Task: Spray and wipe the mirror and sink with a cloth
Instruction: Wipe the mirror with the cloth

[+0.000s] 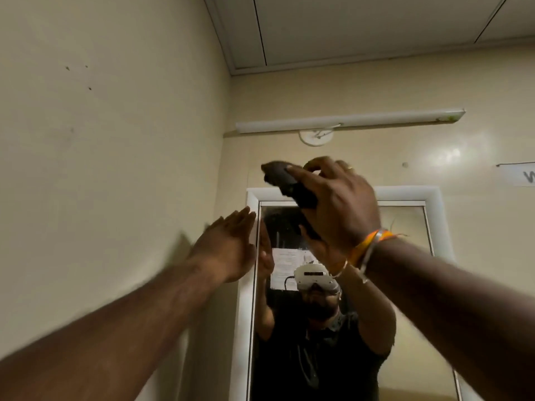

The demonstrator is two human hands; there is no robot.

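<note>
- I am gripping a dark cloth [285,180] in my right hand [338,204], pressing it at the mirror [405,227] top edge.
- My left hand [228,244] is open flat, bracing the white frame [252,198].
- I am judging overlapping strokes downward best.
- Sink: not visible.

place: small washroom | evidence: white-framed wall mirror [405,285] on cream painted wall [101,140] | tube light fitting [347,120] above the mirror | panelled ceiling [376,30] | partly visible paper sign [521,174] at the right edge
</note>
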